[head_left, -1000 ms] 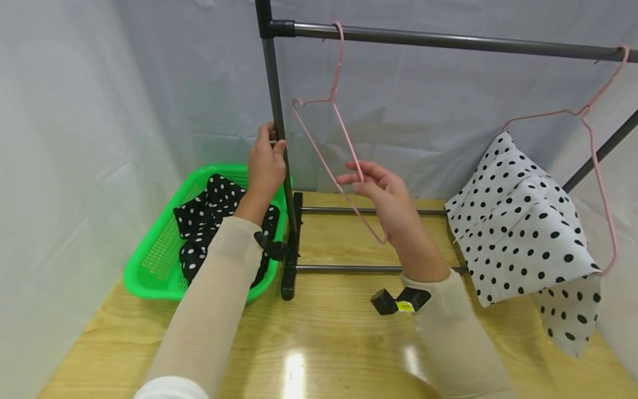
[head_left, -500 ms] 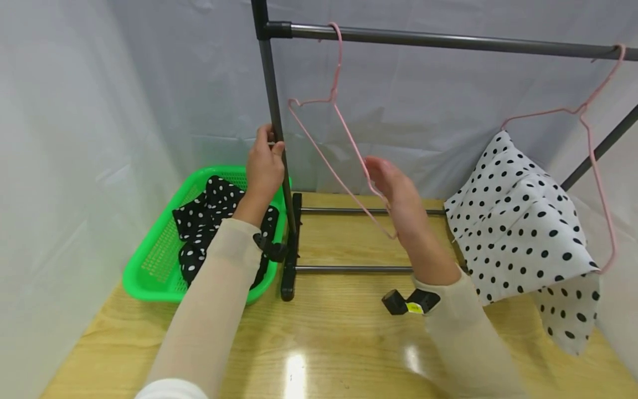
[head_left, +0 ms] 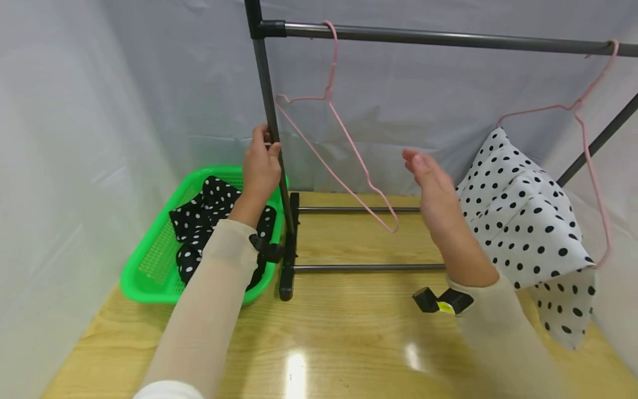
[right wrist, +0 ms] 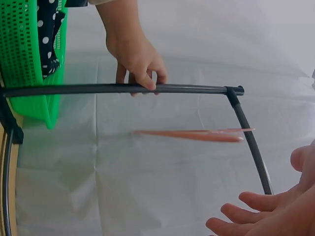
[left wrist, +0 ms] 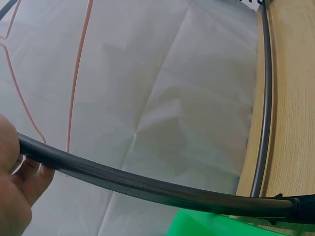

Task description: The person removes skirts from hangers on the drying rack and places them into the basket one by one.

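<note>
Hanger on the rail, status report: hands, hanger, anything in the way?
Left hand grips the rack post. Right hand open, clear of the empty hanger, which hangs on the rail. Nothing between hand and hanger; dotted cloth hangs to its right.

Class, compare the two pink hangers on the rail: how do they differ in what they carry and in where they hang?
The left hanger is bare, while the right hanger carries a white cloth with black dots. The left hanger hangs beside the upright post, which the left hand grips; the right hanger hangs at the far right end of the rail. Both are thin pink wire hangers hooked over the same rail.
</note>
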